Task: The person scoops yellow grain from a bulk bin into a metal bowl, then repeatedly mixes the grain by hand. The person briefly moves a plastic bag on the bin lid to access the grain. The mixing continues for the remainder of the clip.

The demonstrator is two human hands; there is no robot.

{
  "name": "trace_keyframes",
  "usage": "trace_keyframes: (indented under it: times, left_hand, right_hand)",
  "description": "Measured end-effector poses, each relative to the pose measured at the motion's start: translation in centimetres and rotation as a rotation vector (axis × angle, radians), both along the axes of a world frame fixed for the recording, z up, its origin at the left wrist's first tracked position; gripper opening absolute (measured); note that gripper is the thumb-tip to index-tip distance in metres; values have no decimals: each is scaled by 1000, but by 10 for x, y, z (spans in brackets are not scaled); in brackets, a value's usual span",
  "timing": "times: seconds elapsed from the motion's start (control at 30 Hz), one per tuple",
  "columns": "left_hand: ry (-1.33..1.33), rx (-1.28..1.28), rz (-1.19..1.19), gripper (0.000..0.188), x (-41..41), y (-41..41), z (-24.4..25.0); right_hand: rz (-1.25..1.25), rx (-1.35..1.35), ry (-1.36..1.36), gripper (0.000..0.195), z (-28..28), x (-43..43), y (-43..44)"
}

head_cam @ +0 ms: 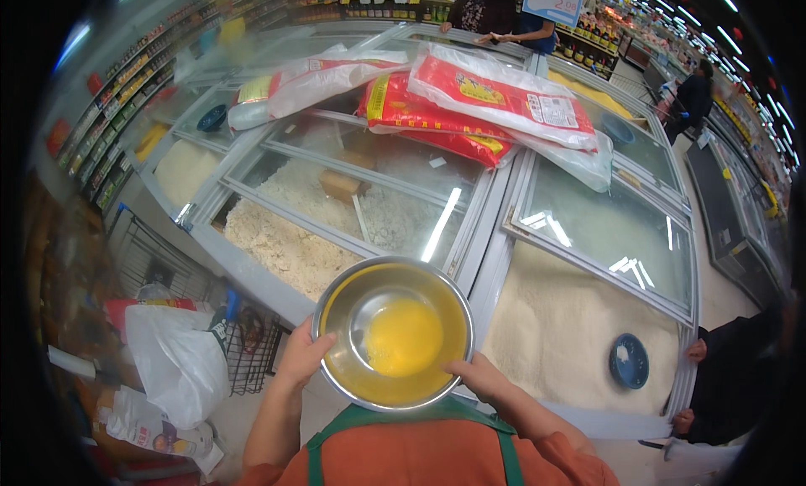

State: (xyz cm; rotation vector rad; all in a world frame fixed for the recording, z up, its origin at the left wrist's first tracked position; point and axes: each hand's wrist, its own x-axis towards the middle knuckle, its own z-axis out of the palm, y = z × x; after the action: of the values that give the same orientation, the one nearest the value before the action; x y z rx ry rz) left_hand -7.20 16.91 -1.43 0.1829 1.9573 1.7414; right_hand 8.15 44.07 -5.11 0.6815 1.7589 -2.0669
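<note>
In front of my waist I hold a round stainless steel bowl (391, 286) between both hands. A small heap of fine yellow grain (406, 338) lies on its bottom, toward the right; its exact kind is unclear. My left hand (302, 355) grips the left rim, thumb over the edge. On the lower right, my right hand (480, 376) clasps the rim the same way. Just beyond the bowl is a bin of pale flour (283, 245) with its glass sliding lid (403, 215) partly pulled across. To the right lies a bin of cream-coloured grain (548, 322).
A blue scoop bowl (629, 361) rests on the cream-coloured grain. Red and white rice bags (497, 96) lie across the glass lids. A wire shopping cart (252, 354) stands at left beside a white plastic bag (179, 360). A person's dark sleeve (733, 372) is at the right edge.
</note>
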Motion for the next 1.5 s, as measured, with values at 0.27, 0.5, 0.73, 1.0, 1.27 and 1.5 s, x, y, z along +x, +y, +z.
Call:
trace_keyframes:
  times: [0.27,0.5,0.73,1.0,1.27,1.5]
  left_hand:
    - [422,-324,13,63,-3,22,12]
    - [1032,-699,25,69,4,35,24]
    - [844,-396,-153,44,24,57,49]
    - [843,-754,-593,37,7,88,20]
    - [700,-753,-755,32,-6,109,11]
    - [691,-699,-784,21,-18,123,-3]
  right_hand:
    - [29,-40,-25,41,-16,-11,14]
    - [27,68,-20,37,-31,-3,18]
    - [-80,-18,-69,34,17,7,8]
    - [-71,-3,-88,34,27,19,3]
    - [-74,31,-28,34,33,29,1]
    - [-76,5,5,32,29,32,1]
